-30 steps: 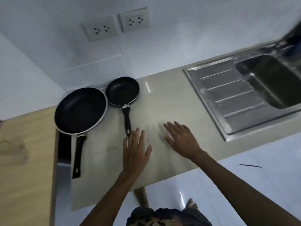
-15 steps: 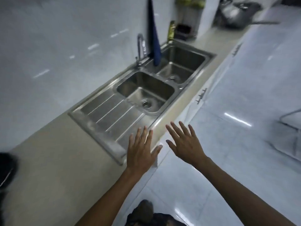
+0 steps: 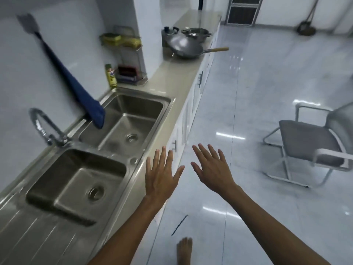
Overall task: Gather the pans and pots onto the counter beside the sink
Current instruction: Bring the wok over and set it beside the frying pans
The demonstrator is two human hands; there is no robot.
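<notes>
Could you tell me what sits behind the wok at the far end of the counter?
Behind the wok stand a lidded steel pot and a two-handled steel pan. The wok hides the pot's lower part.

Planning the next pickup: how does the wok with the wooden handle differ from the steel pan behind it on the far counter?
The wok is nearer and looks wider, with one long wooden handle jutting past the counter edge. The steel pan sits farther back, looks smaller, and shows short side handles instead. Both are grey metal, rest on the counter beyond the sink, and are untouched.
</notes>
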